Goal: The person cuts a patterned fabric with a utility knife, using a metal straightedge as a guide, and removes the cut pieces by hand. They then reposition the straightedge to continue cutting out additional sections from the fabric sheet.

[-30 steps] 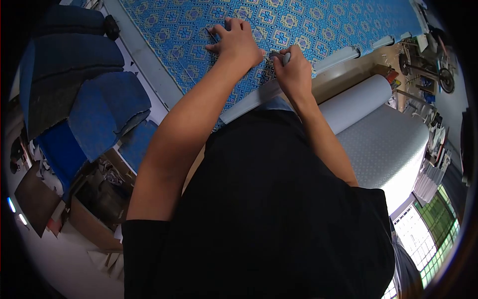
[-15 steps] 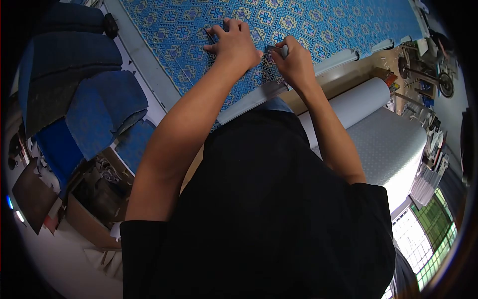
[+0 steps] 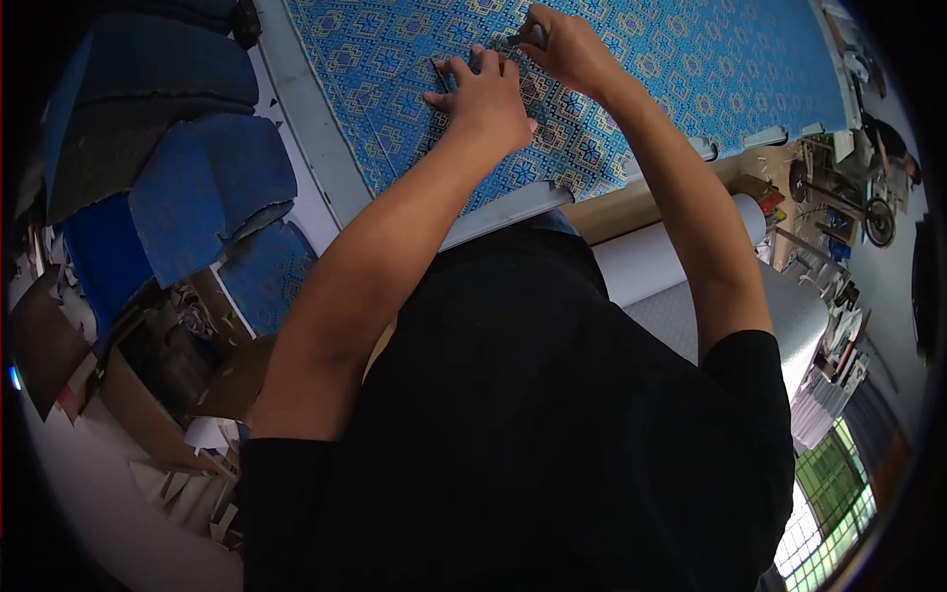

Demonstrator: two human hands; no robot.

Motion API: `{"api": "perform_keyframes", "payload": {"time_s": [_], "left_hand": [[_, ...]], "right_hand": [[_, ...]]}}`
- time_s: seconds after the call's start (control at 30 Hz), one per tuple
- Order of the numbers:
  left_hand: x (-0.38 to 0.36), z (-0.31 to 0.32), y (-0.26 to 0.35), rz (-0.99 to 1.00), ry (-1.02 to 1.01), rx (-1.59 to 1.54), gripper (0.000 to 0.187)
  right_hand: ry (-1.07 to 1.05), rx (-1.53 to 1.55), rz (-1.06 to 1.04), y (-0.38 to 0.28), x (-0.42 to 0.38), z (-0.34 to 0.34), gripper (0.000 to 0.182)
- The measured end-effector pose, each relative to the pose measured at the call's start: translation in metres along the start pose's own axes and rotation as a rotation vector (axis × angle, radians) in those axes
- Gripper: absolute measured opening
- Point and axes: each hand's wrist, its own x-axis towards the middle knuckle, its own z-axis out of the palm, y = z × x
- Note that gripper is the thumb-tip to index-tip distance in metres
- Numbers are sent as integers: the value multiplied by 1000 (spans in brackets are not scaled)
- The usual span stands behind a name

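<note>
Blue patterned fabric [image 3: 681, 59] with yellow and purple motifs is spread over the table. My left hand [image 3: 488, 104] lies on it with fingers spread, pressing down. Dark edges of a thin flat piece [image 3: 441, 75] show at its fingertips, the rest hidden under the hand. Farther up and to the right, my right hand [image 3: 572, 51] is closed around a grey-handled knife [image 3: 534, 37]. The knife's narrow tip points left, close over the fabric and just beyond my left fingers.
A pale metal rail [image 3: 513, 209] runs along the near table edge, against my body. Blue fabric-covered pieces [image 3: 212, 178] are stacked at left, above a cardboard box [image 3: 158, 380]. At right are a silvery roll [image 3: 651, 261] and a wheel [image 3: 879, 222]; a person [image 3: 893, 148] is farther back.
My right hand, with the knife, has moved up and away from the near edge, past my left fingertips. My left hand stays pressed on the fabric; the whole view has shifted slightly.
</note>
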Motion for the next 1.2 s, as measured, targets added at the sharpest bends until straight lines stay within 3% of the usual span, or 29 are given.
{"api": "perform_keyframes", "payload": {"time_s": [0.47, 0.57, 0.77, 0.83, 0.93, 1.07, 1.2], "left_hand": [[-6, -6, 1, -66, -2, -80, 95], [-7, -3, 3, -119, 28, -125, 95], [-14, 0, -1, -200, 159, -241, 88], [-14, 5, -10, -177, 324, -372, 78], [-20, 8, -11, -267, 383, -421, 74], [-23, 16, -14, -325, 448, -457, 78], [-24, 13, -9, -445, 443, -424, 86]], "right_hand": [[-254, 141, -306, 23, 49, -20, 20], [-319, 159, -281, 32, 51, -22, 21], [-354, 234, -340, 55, 60, -15, 25], [-371, 234, -350, 50, 67, -19, 25], [-361, 230, -391, 46, 76, -16, 24], [-335, 230, -562, 47, 87, -8, 22], [-380, 245, -589, 47, 93, -12, 23]]}}
